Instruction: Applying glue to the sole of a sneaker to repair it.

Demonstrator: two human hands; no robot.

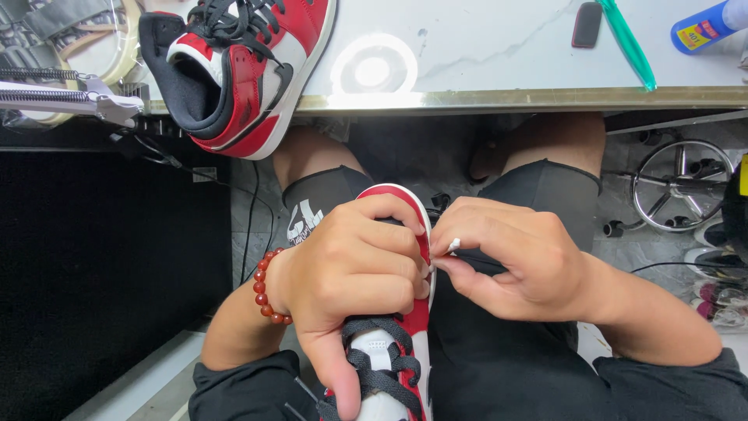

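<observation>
Hands worked over the person's lap. The left hand (351, 269), a red bead bracelet (267, 287) on its wrist, wrapped around a red, white and black sneaker (387, 355) held on the lap, fingers curled tight over its toe end and thumb lying along the black laces (374, 366). The right hand (518, 261) sat just beside it, fingers pinching a small white piece (453, 245) against the sneaker's edge. Beyond the knees ran the marble tabletop (499, 47). On its near left edge sat a matching second sneaker (241, 70), partly overhanging. Farther right lay a green pen (627, 43), a small dark case (587, 23) and a blue bottle (705, 25).
</observation>
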